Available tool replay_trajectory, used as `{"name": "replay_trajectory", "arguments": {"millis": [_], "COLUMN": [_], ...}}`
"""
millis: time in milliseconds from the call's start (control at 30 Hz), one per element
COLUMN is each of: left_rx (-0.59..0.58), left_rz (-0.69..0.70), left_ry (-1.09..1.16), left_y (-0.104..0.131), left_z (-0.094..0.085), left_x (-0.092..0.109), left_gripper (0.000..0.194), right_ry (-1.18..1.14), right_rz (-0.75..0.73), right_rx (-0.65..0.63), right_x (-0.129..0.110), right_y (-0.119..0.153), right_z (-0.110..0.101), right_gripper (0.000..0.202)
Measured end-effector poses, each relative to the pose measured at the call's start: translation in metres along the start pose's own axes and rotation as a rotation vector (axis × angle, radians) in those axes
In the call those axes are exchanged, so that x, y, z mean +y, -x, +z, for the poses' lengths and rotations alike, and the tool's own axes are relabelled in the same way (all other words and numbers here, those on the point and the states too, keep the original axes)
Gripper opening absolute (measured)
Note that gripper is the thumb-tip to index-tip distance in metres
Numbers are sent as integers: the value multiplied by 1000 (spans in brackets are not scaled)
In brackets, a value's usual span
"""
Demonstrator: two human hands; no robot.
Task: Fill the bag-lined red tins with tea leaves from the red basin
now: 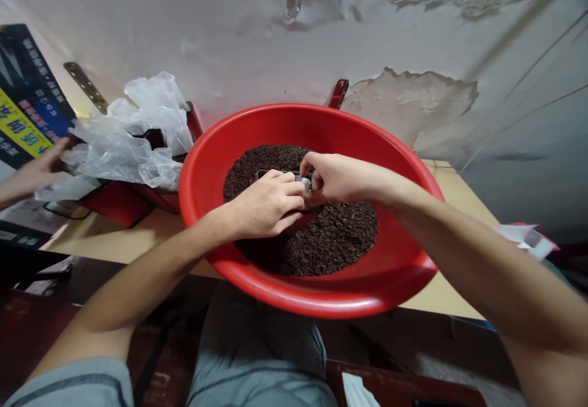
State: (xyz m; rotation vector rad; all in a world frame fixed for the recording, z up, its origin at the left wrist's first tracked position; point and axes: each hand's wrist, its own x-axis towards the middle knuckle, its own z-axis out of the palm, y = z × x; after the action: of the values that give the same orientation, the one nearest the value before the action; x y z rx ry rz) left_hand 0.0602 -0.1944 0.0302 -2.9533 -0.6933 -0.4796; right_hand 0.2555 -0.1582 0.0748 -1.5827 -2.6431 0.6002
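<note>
A pale wall [239,39] rises behind the basin [321,301], its paint flaked off in patches, and a tan tabletop [463,205] runs beneath the basin, showing to either side of it. The basin is red, wide and round, and across its floor lies a dark heap of what look like dried leaves [316,254]. Left of the basin, at the edge of the view, leans a printed carton [27,97]; between it and the basin, crumpled clear bags [124,137] lie over red boxes [117,203], with another person's hand [48,163] at the bags' far left side. Inside the basin, about its middle, the person's left hand [271,205] lies palm down across a dark red container [298,223], which sits among the leaves and is mostly covered. The fingers lie close together over its top, but their undersides are hidden, so whether that grip clamps the container cannot be told. The right hand [324,177] comes in from the basin's right, fingers curled down at a bit of clear plastic [303,182] in the container's mouth; whether this grip is pinched on it cannot be told either. The step in hand seems to be arranging that plastic while the left hand steadies the container; the next move would call for a light right-hand touch and a level container.
</note>
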Motion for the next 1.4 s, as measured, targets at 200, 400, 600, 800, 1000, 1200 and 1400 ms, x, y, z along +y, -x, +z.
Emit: {"name": "replay_trajectory", "arguments": {"millis": [200, 400, 600, 800, 1000, 1200, 1400], "left_rx": [10, 4, 33, -18, 37, 40, 20], "left_rz": [-24, -2, 40, 15, -28, -49, -39], "left_ry": [80, 129, 106, -50, -39, -35, -48], "left_y": [10, 10, 12, 25, 31, 34, 35], "left_z": [-2, 3, -2, -21, -9, -9, -5], "left_x": [-8, -10, -18, -30, -27, -27, -27], "left_gripper": [22, 26, 25, 34, 30, 28, 28], "right_ry": [365, 576, 630, 455, 58, 53, 330], "right_rz": [-8, -62, -64, -81, -28, -11, 27], "right_rx": [-15, -274, -276, -256, -359, -415, -359], "right_x": [-26, -34, -43, -22, 1, -9, -30], "right_y": [-19, -44, -55, -52, -52, -63, -57], "right_z": [-17, -16, -8, -12, -20, -13, -5], "right_gripper": [84, 34, 29, 54, 59, 57, 55]}}
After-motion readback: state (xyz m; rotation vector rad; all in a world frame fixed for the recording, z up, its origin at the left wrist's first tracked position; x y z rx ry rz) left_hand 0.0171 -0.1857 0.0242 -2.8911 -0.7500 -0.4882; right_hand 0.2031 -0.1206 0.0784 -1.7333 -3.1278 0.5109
